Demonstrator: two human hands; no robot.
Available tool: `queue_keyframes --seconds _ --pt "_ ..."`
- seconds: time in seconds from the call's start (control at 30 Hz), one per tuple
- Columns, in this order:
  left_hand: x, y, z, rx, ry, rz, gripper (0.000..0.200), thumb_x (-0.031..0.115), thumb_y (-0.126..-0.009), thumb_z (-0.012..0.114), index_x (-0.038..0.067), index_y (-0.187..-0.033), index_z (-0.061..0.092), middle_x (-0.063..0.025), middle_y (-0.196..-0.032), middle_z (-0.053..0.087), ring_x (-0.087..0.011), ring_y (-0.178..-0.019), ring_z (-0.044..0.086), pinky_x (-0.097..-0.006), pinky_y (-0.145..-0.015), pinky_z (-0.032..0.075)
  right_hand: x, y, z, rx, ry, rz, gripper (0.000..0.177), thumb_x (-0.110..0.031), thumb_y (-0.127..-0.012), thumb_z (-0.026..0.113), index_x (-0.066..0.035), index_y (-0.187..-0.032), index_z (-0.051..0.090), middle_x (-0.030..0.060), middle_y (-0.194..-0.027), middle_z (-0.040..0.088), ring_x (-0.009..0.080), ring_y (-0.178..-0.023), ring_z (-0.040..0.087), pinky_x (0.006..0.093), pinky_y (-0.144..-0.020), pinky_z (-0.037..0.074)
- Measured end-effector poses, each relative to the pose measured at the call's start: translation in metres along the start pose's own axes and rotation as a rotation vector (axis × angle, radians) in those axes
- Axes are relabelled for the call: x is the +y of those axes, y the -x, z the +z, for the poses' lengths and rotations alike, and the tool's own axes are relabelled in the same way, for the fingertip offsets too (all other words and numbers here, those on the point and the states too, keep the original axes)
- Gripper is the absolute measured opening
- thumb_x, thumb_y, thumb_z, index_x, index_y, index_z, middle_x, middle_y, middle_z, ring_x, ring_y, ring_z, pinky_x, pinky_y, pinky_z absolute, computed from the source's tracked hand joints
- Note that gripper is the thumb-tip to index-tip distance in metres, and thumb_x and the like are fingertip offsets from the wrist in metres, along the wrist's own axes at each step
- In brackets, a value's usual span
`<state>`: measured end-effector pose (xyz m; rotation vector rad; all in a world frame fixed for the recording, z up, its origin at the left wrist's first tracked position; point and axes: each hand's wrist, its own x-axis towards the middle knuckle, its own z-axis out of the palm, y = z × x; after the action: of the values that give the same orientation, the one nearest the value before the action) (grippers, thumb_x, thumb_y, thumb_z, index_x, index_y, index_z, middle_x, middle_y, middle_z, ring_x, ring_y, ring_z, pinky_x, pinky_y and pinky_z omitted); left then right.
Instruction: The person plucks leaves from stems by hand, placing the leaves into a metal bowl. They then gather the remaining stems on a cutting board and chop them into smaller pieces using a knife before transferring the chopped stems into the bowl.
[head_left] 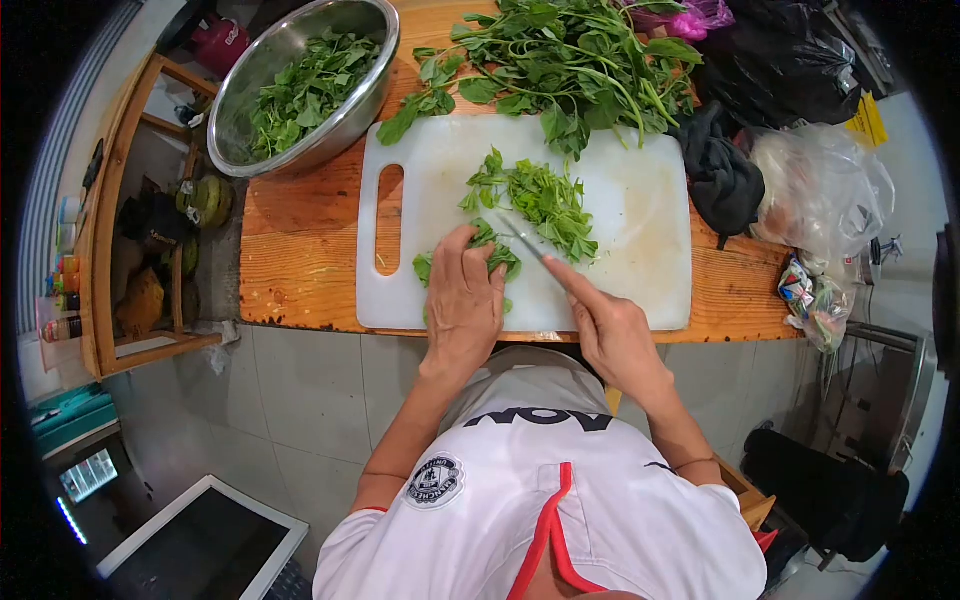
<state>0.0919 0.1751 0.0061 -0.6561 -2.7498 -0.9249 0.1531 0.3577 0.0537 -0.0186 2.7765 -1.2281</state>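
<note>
1. Nearest, the left hand lies palm down at the front edge of the white cutting board. Its fingers are curled and press a small bundle of leaves flat against the board.
2. Just beside it, the right hand is closed around a knife, with the index finger stretched along the spine. The handle is hidden inside the grip. The blade slants up and to the left, and its tip meets the bundle close to the left fingertips.
3. Beyond the blade, a loose pile of cut greens sits in the middle of the board, touching the far end of the bundle.
4. The board rests on a wooden table, with its handle slot toward the left side.
5. Further back on the left, a steel bowl holds picked leaves. It stands just beside the board's far left corner.
6. Along the far side, a heap of uncut stalks spreads over the table, and some of its leaves overlap the board's far edge.
7. On the right, a black cloth touches the board's right edge. A clear plastic bag lies just beside the cloth, and a black bag lies behind them both.
</note>
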Motion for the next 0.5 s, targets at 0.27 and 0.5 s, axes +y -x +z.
queue_keyframes --seconds 0.27,0.5 --pt "-0.002 0.003 -0.005 -0.028 0.12 -0.037 0.027 0.005 -0.088 0.059 -0.002 -0.111 0.047 -0.0207 -0.123 0.042 -0.0395 -0.112 0.048 -0.0464 -0.092 0.045 -0.018 0.003 0.006 0.043 -0.194 -0.124 0.056 0.001 -0.09 0.052 -0.017 -0.143 0.045 0.0207 -0.08 0.06 0.0347 -0.067 0.06 0.041 -0.064 0.049" --pt "-0.008 0.007 0.008 0.182 0.298 -0.03 0.033 -0.001 -0.086 0.059 -0.002 -0.114 0.042 -0.0218 -0.123 0.046 -0.0399 -0.113 0.051 -0.0441 -0.093 0.046 -0.015 0.006 0.02 -0.001 -0.224 -0.1 0.06 0.003 -0.088 0.052 -0.016 -0.144 0.043 0.0193 -0.08 0.059 0.0328 -0.066 0.06 0.0399 -0.064 0.049"
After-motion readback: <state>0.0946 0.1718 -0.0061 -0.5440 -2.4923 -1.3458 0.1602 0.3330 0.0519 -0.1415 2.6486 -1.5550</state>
